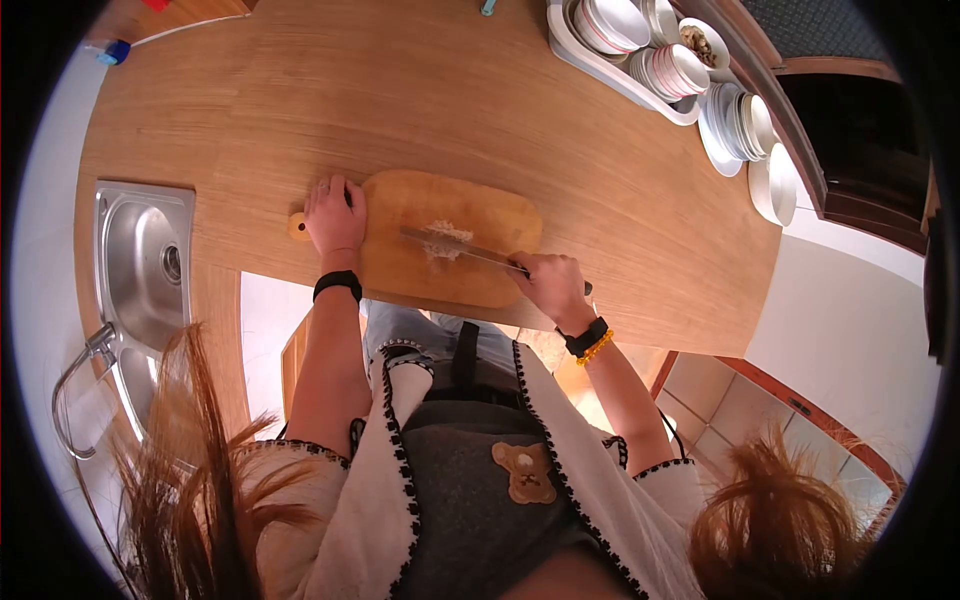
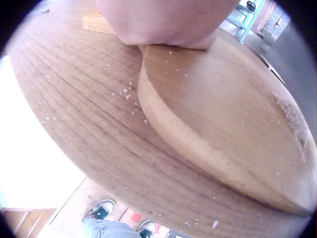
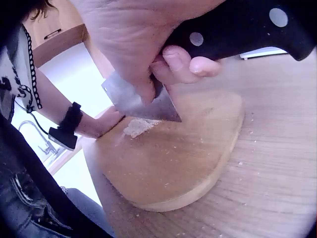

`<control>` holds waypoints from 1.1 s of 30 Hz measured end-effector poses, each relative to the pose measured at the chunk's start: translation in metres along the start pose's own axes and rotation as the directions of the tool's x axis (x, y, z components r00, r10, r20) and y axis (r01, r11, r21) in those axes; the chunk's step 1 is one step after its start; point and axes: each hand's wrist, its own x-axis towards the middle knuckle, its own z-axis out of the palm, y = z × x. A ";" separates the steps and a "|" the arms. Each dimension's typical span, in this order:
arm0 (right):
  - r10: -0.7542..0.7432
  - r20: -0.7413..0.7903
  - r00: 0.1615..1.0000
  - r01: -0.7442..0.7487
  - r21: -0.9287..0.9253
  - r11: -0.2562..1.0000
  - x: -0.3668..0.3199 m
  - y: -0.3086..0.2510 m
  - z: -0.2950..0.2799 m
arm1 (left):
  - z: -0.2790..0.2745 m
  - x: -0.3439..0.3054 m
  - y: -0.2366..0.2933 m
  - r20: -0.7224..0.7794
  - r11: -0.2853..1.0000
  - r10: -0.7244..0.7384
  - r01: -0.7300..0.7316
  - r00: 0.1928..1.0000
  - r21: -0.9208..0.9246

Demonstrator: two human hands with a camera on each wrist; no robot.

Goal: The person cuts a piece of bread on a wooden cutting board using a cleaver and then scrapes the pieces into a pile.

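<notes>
A wooden cutting board (image 1: 400, 270) lies on the counter near its front edge, with a small pile of white crumbs (image 1: 447, 238) on it. The left hand (image 1: 337, 218) presses on the board's handle end; in the left wrist view the back part of that hand (image 2: 168, 22) hides its fingers. The right hand (image 1: 555, 288) grips a knife by its black handle, and the blade (image 1: 470, 250) reaches left over the crumbs. From the right wrist view, fingers (image 3: 176, 62) curl round the handle (image 3: 237, 32), with the blade (image 3: 143, 101) beside the crumbs (image 3: 140, 127).
A white rack (image 1: 620, 78) of stacked bowls stands at the back right, with plates (image 1: 722, 130) and a white bowl (image 1: 773, 185) beside it. At the left is a steel sink (image 1: 145, 255) with a tap (image 1: 100, 340). Small crumbs (image 2: 128, 94) dot the counter by the board.
</notes>
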 end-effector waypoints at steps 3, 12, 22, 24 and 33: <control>0.036 -0.086 0.996 -0.025 0.127 0.992 -0.001 -0.001 -0.001 | -0.001 0.001 0.001 0.050 0.999 -0.040 0.039 0.998 0.019; 0.088 -0.088 0.992 -0.080 0.096 0.992 -0.009 0.003 0.001 | -0.001 0.001 0.000 0.022 1.000 -0.007 0.007 1.000 -0.010; 0.073 -0.128 0.989 -0.054 0.145 0.988 -0.022 -0.002 0.007 | -0.005 0.004 0.006 0.013 0.999 0.036 -0.036 0.999 -0.024; 0.053 -0.077 0.996 -0.048 0.058 0.997 -0.026 0.000 0.009 | -0.008 0.004 0.010 0.057 1.000 0.025 -0.024 0.998 -0.019; 0.209 -0.127 0.970 -0.201 0.074 0.977 -0.051 -0.010 0.002 | -0.009 0.003 0.026 0.068 0.997 0.082 -0.083 0.994 -0.002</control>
